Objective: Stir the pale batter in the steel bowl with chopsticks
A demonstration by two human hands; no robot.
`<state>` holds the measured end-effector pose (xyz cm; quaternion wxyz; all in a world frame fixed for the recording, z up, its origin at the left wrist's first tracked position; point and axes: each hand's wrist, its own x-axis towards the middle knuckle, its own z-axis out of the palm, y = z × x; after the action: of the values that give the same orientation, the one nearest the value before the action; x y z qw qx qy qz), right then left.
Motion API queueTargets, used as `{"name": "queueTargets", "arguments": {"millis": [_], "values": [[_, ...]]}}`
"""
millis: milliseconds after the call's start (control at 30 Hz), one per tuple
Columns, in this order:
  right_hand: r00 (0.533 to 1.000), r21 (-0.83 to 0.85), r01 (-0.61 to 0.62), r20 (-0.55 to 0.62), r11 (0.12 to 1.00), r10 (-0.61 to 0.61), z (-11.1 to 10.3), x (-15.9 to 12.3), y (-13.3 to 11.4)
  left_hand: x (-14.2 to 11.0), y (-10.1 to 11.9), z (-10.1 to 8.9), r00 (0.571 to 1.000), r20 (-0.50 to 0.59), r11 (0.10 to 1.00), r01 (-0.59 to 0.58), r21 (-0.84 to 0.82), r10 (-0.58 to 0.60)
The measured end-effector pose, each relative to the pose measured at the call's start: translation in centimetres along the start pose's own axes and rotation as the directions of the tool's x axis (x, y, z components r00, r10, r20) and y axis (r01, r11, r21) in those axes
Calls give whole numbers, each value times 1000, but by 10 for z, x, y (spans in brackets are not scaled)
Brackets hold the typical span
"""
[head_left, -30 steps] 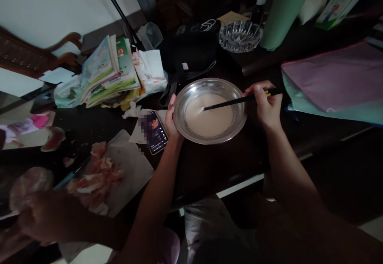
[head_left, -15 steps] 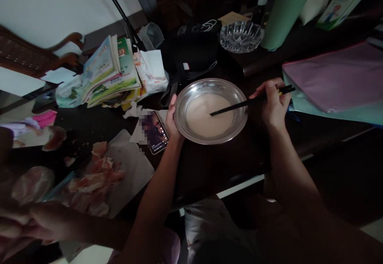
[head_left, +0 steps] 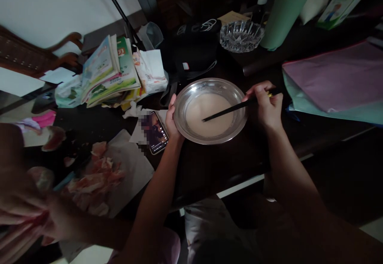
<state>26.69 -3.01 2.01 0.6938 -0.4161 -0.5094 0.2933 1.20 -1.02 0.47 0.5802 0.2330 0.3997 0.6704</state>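
A round steel bowl (head_left: 210,139) stands at the table's near side, partly filled with a pale, creamy liquid (head_left: 206,112). My left hand (head_left: 172,121) grips its left rim, thumb and fingers closed on the edge. Black chopsticks (head_left: 229,109) are pinched in my right hand (head_left: 267,103) at the right of the bowl. Their tips dip into the liquid near its middle. Right beside my left wrist lies a phone (head_left: 159,133) with a lit screen, on a piece of white paper.
At lower left, another person's hands (head_left: 38,212) work over a reddish thing, beside a heap of peel-like pieces (head_left: 95,176) on paper. Books (head_left: 110,72), a glass ashtray (head_left: 241,36), a green cylinder (head_left: 287,12) and a pink-and-green folder (head_left: 332,80) stand around the bowl.
My right hand and the chopsticks have shifted left, so the tips sit further left in the liquid. My left hand and the bowl have stayed put. The other person's hands have moved.
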Motion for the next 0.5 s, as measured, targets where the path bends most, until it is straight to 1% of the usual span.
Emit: {"name": "queueTargets", "arguments": {"millis": [67, 100, 167, 233, 267, 300, 400, 467, 500], "values": [[999, -37, 21, 26, 999, -20, 0, 0, 1, 0, 1, 1, 1000, -12, 1000, 6, 8, -6], [999, -51, 36, 1, 998, -36, 0, 1, 1, -1, 1, 2, 1000, -18, 1000, 10, 12, -10], [994, -47, 55, -93, 997, -59, -1, 2, 2, -1, 2, 3, 999, -28, 1000, 21, 13, -20], [986, -14, 51, -159, 999, -52, -1, 2, 1, -1, 2, 4, 999, -30, 1000, 30, 2, -30], [987, 4, 42, -155, 999, -40, -1, 2, 1, -1, 2, 4, 999, -28, 999, 30, -9, -30], [991, 13, 30, -128, 999, -28, 0, 2, 0, -1, 2, 4, 999, -25, 999, 28, -21, -29], [1000, -24, 11, -11, 1000, -11, 1, 0, -2, -1, 1, 4, 999, -28, 999, 22, -28, -23], [1000, -54, 22, 5, 998, -22, 1, 1, -2, -1, 1, 3, 999, -37, 1000, 25, -11, -26], [999, -53, 30, -17, 998, -31, 1, 1, -2, -1, 2, 3, 999, -40, 1000, 24, -2, -24]]}}
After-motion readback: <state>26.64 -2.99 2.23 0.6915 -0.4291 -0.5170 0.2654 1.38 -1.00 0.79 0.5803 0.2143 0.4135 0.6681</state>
